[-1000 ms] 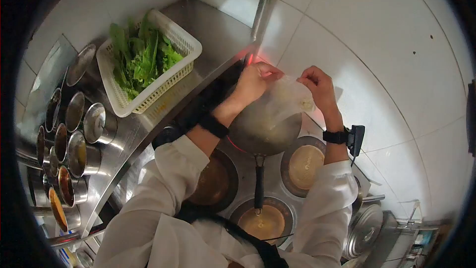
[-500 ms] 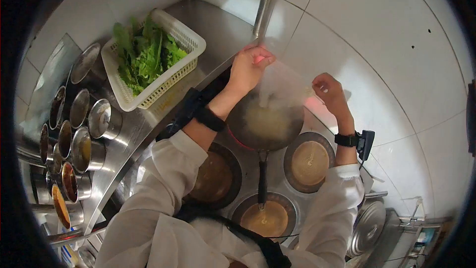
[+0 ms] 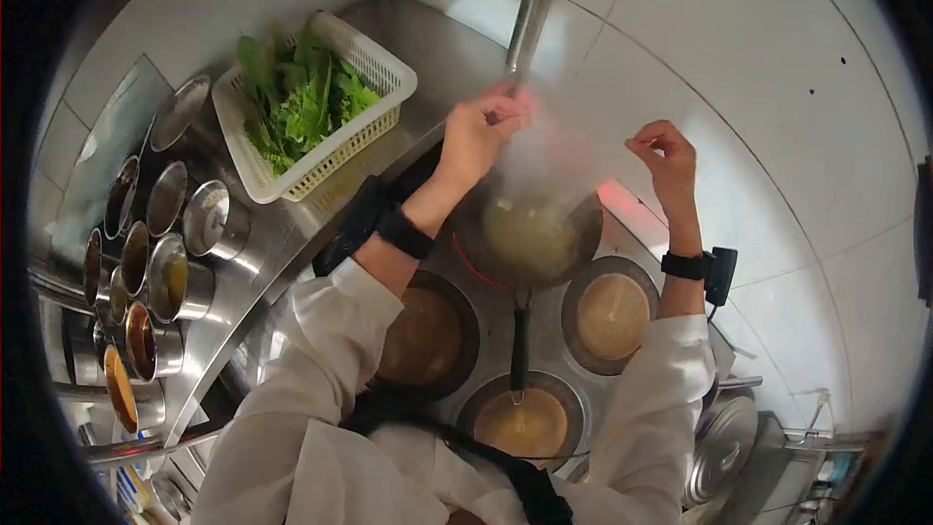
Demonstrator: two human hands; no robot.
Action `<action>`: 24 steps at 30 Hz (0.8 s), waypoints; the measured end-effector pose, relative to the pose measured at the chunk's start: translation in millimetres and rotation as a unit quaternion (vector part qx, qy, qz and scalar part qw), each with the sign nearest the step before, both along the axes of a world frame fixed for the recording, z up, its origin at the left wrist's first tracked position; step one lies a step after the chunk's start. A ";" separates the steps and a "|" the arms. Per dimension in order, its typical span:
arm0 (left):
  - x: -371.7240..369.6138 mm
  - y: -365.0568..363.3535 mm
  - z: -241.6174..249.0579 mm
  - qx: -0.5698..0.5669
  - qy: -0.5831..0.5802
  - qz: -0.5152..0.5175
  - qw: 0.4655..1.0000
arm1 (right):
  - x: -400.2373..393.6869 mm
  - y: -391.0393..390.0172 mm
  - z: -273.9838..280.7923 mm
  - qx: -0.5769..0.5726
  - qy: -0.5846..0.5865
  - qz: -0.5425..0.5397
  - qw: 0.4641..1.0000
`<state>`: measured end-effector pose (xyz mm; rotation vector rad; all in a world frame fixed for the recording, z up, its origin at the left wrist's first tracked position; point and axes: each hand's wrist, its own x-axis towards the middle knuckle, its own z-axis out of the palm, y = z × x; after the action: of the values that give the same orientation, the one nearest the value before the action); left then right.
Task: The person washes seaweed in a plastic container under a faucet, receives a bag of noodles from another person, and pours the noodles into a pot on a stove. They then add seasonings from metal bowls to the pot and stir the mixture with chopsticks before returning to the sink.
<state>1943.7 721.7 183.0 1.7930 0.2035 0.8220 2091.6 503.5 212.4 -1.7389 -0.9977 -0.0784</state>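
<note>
A dark long-handled frying pan (image 3: 584, 245) sits at the far end of the stove, with pale yellowish food (image 3: 528, 236) in it. Steam (image 3: 549, 160) rises from the pan and blurs the space between my hands. Above the pan's far left side is my left hand (image 3: 476, 139), fingertips pinched together; the steam hides what they hold, if anything. My right hand (image 3: 669, 160) is raised above and to the right of the pan, against the tiled wall. Its fingers are curled to the thumb, and I cannot make out anything in them.
Three round hollows with tan bottoms surround the pan handle: left (image 3: 420, 335), front (image 3: 525, 425) and right (image 3: 612, 316). A white basket (image 3: 342, 157) of leafy greens (image 3: 306, 102) stands on the steel counter. Several metal pots (image 3: 216, 222) of sauces and seasonings line the left.
My right hand has moved up and to the right, away from the pan. My left hand has barely shifted. The steam above the pan has changed shape.
</note>
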 end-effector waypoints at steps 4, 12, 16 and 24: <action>-3.7 -5.3 5.7 -0.039 -0.023 -0.013 0.999 | -6.3 6.3 5.1 -0.083 -0.060 0.001 0.995; -7.6 -17.7 -1.3 -0.009 -0.073 -0.016 0.997 | -14.9 9.6 9.5 -0.040 -0.101 -0.028 0.994; -7.3 -38.7 3.1 -0.084 -0.084 -0.103 0.987 | -56.5 26.8 17.0 -0.002 -0.023 0.069 0.997; -87.9 -21.1 1.1 -0.106 -0.031 -0.071 0.991 | -35.7 15.3 6.5 -0.138 -0.163 -0.055 0.976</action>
<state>1855.8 700.6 184.1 1.5615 0.1169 0.7266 2055.9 518.8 218.9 -2.0800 -1.1914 -0.3176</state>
